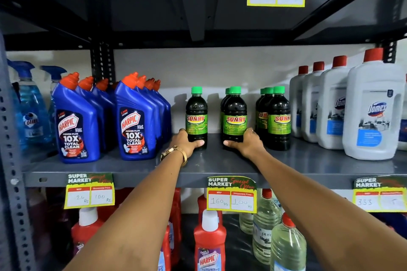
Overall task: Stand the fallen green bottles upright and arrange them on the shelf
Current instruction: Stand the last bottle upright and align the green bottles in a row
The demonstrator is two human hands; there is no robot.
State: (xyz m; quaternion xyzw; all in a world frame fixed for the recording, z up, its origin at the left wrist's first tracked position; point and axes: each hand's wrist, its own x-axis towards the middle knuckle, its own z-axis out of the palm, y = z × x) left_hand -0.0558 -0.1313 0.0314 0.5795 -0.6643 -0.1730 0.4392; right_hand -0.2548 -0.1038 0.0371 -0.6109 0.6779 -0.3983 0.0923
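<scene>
On the grey shelf [211, 161], every green bottle stands upright. The left hand [187, 142] wraps the base of a lone bottle [196, 116], just right of the blue Harpic bottles [136, 121]. The right hand [245, 143] is closed around the base of the front bottle [235, 116] in the next row. Further right of the Harpics, a third row [278, 116] stands beside the white Domex bottles [372, 112].
</scene>
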